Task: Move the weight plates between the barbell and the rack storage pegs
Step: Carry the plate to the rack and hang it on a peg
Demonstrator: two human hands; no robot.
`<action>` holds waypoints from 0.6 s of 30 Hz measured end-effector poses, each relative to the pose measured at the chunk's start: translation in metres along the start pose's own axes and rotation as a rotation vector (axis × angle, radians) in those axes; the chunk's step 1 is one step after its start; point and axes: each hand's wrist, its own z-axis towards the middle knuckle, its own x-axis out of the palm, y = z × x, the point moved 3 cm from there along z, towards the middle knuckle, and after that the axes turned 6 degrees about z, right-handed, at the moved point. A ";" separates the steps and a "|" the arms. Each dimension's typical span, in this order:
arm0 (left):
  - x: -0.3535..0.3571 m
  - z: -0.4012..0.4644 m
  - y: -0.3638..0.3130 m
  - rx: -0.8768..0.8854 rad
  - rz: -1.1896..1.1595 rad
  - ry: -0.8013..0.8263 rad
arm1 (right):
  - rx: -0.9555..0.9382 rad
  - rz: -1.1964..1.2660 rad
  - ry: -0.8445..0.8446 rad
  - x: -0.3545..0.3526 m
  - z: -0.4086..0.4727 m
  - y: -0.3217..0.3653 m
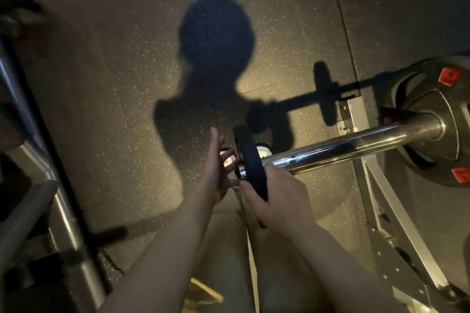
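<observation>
Dark speckled floor (127,84) below. The right hand (277,195) grips a small black plate (250,162) on the barbell sleeve (343,146) end; the left hand (218,170) beside it, fingers (215,140) straight and apart.

A warm light is shining from behind me, throwing my shadow (216,63) hard across the speckled floor (127,84) toward twelve o'clock. Everything toward the corners is falling into gloom. Glare is streaking along the chrome barbell sleeve (343,147) at three o'clock. The rack uprights (50,173) at nine o'clock are smearing and bending.
</observation>
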 end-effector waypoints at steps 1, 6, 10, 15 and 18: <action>0.008 -0.002 -0.013 0.005 0.088 0.028 | -0.016 -0.013 -0.020 -0.002 -0.001 -0.001; 0.040 -0.005 -0.035 0.088 0.373 0.116 | -0.053 -0.034 -0.124 -0.003 -0.014 -0.013; 0.050 0.001 -0.036 0.146 0.483 0.173 | -0.050 -0.031 -0.169 -0.006 -0.018 -0.028; 0.072 -0.002 -0.041 0.143 0.448 0.212 | -0.045 -0.003 -0.230 -0.021 -0.018 -0.043; 0.077 -0.006 -0.041 0.140 0.440 0.224 | -0.037 0.000 -0.252 -0.018 -0.020 -0.045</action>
